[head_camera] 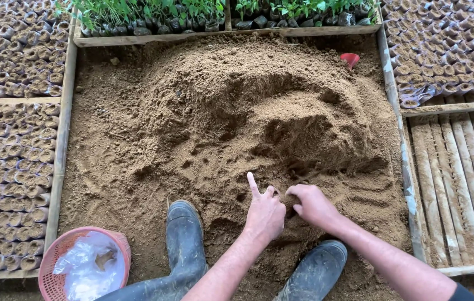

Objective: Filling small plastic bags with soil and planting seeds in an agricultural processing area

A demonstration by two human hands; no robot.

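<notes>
- Your left hand (265, 214) sits low on the soil heap (237, 128), knuckles up, forefinger pointing to 12 o'clock, the other fingers curled under; what they close on, I cannot tell.
- Your right hand (312, 203) is just at its 3 o'clock, the two nearly touching, fingers bunched and tucked down into the loose soil; whether it holds anything is hidden.
- Both hands meet at the near foot of the heap, likely because the soil there is already broken and crumbly.
- Your two rubber boots (187, 239) are planted in the soil at 6 o'clock, hemming your wrists in from below.
- Wooden boards (396, 111) fence the bed at 3 and 9 o'clock, with open soil toward 12.
- Filled seedling bags (8, 161) pack the 9 o'clock side, more at 2 o'clock.
- A pink basket (58, 251) with clear plastic bags sits at 7 o'clock, beside your left boot.
- A small red cup (351, 58) pokes out at 1 o'clock, well apart.
</notes>
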